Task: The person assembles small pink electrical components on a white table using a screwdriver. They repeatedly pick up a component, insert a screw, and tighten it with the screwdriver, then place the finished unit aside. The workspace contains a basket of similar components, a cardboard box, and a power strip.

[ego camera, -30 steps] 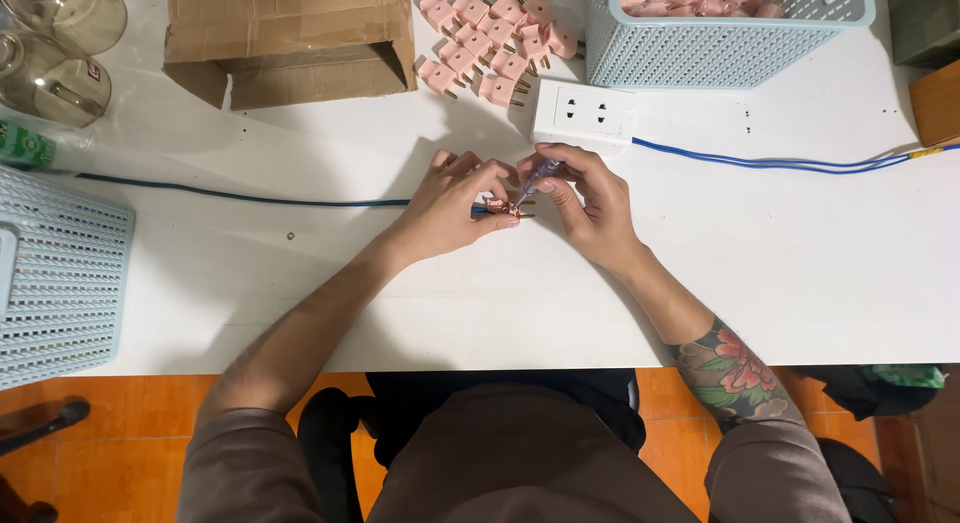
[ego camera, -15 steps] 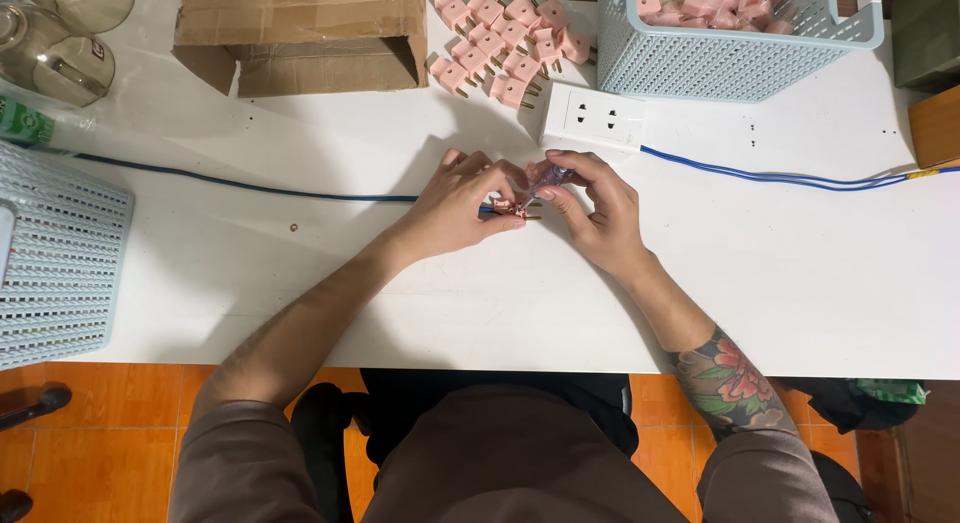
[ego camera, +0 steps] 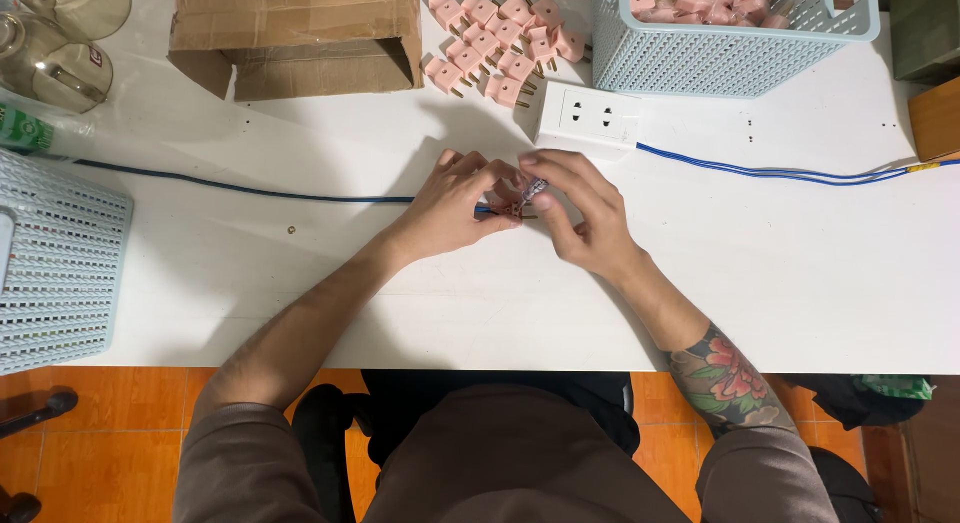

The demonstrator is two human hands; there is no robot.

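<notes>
Both of my hands meet at the middle of the white table (ego camera: pixel 800 283). My left hand (ego camera: pixel 452 208) pinches a small pink plug (ego camera: pixel 512 209) fitted to the end of a dark blue cable (ego camera: pixel 240 190) that runs off to the left. My right hand (ego camera: pixel 585 213) grips the same plug from the right, thumb and fingers closed over its top. The plug is mostly hidden by my fingers; brass pins show at its right side.
A heap of pink plugs (ego camera: pixel 500 38) lies at the back centre beside a white socket block (ego camera: pixel 588 116) with a blue cable (ego camera: pixel 790 171) running right. Also here: a blue basket (ego camera: pixel 720 58) of pink parts, a cardboard box (ego camera: pixel 300 33), another basket (ego camera: pixel 55 263) at left, and glass jars (ego camera: pixel 50 43).
The view has shifted slightly; my hands stay together on the plug, with only small finger movements.
</notes>
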